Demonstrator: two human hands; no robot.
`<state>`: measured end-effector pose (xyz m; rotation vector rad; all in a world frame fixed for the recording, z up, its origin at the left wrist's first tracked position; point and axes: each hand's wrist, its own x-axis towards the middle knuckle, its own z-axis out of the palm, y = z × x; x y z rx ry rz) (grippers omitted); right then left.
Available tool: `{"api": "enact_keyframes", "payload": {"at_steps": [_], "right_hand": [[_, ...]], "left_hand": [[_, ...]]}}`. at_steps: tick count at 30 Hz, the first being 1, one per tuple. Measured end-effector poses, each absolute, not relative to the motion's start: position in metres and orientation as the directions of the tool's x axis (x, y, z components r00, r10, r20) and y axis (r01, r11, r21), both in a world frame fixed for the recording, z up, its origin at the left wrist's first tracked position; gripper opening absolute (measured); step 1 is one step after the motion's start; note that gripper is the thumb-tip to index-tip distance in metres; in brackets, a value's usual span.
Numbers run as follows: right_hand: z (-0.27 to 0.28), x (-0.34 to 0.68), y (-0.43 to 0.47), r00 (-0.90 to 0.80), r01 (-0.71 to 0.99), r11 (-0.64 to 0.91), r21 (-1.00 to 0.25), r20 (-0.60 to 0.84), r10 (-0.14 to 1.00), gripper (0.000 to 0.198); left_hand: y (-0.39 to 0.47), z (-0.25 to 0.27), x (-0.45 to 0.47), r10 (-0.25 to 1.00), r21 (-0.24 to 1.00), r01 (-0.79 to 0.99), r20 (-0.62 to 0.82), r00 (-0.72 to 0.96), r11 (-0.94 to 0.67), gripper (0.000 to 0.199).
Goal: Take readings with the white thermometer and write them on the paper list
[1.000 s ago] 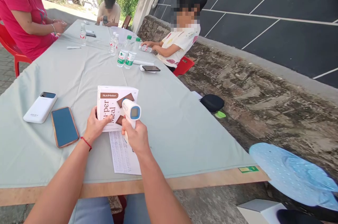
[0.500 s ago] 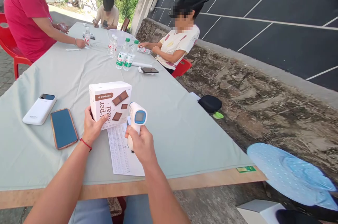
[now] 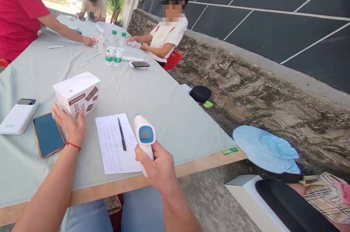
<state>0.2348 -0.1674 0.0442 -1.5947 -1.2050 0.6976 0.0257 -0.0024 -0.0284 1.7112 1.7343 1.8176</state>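
A: Left hand status?
B: Left hand [image 3: 69, 126] is opened out, fingers spread, at the near side of the white box [image 3: 77, 88]. Thumb overlaps the box's printed face; can't tell if it's pressing.
A: Box position?
B: Left part of the bench [image 3: 169, 126], beyond the brown-edged phone [image 3: 48, 135]. Base partly behind the hand, can't confirm it sits flat.
A: Right hand?
B: Right hand [image 3: 157, 164] has its fingers wrapped round the grip of a white thermometer gun [image 3: 144, 142], blue-framed screen facing the wearer. Held near the bench's near edge, just right of the written sheet [image 3: 109, 148].
A: Pen?
B: Black pen [image 3: 122, 134] lies on the sheet, right half.
A: Else on the left?
B: White power bank [image 3: 18, 117], left of the phone.
A: Far end?
B: Two green-capped bottles [image 3: 110, 52] stand side by side; dark phone [image 3: 140, 64] to their right. Co-worker in pink [image 3: 16, 17] reaches in from far left, hand at the smaller bottles [image 3: 101, 42].
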Motion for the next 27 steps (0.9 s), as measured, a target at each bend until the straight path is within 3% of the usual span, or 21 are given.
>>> {"api": "enact_keyframes", "payload": {"at_steps": [4, 8, 12, 15, 18, 21, 23, 25, 27], "right_hand": [[0.044, 0.241, -0.169, 0.356, 0.369, -0.024, -0.929, 0.118, 0.927, 0.03], [0.019, 0.261, -0.15, 0.385, 0.454, -0.094, -0.886, 0.1, 0.918, 0.035], [-0.012, 0.286, -0.115, 0.418, 0.737, -0.365, -0.57, -0.04, 0.908, 0.038], [-0.027, 0.302, -0.099, 0.379, 0.847, -0.387, -0.366, -0.095, 0.92, 0.039], [-0.031, 0.313, -0.096, 0.32, 0.898, -0.333, -0.287, -0.092, 0.943, 0.039], [-0.027, 0.316, -0.097, 0.312, 0.911, -0.293, -0.289, 0.022, 0.95, 0.038], [-0.023, 0.309, -0.095, 0.304, 0.885, -0.249, -0.393, 0.084, 0.949, 0.03], [-0.02, 0.296, -0.09, 0.219, 0.837, -0.148, -0.527, 0.073, 0.973, 0.024], [-0.022, 0.279, -0.083, 0.097, 0.819, -0.062, -0.57, 0.032, 0.995, 0.025]], "left_hand": [[-0.016, -0.021, 0.034, 0.535, 0.567, 0.67, 0.794, -0.29, -0.479, 0.081], [-0.024, -0.02, 0.042, 0.51, 0.45, 0.67, 0.852, -0.122, -0.591, 0.057], [-0.022, -0.028, 0.044, 0.673, 0.444, 0.627, 0.717, 0.181, -0.641, 0.025], [-0.02, -0.036, 0.044, 0.766, 0.511, 0.594, 0.554, 0.325, -0.622, 0.017], [-0.02, -0.04, 0.044, 0.816, 0.539, 0.615, 0.434, 0.383, -0.575, 0.019], [-0.022, -0.037, 0.046, 0.856, 0.55, 0.656, 0.338, 0.391, -0.517, 0.021], [-0.023, -0.035, 0.047, 0.871, 0.546, 0.679, 0.291, 0.396, -0.491, 0.022], [-0.024, -0.033, 0.048, 0.87, 0.531, 0.69, 0.271, 0.411, -0.491, 0.023], [-0.025, -0.033, 0.048, 0.858, 0.512, 0.689, 0.269, 0.438, -0.512, 0.024]]}}
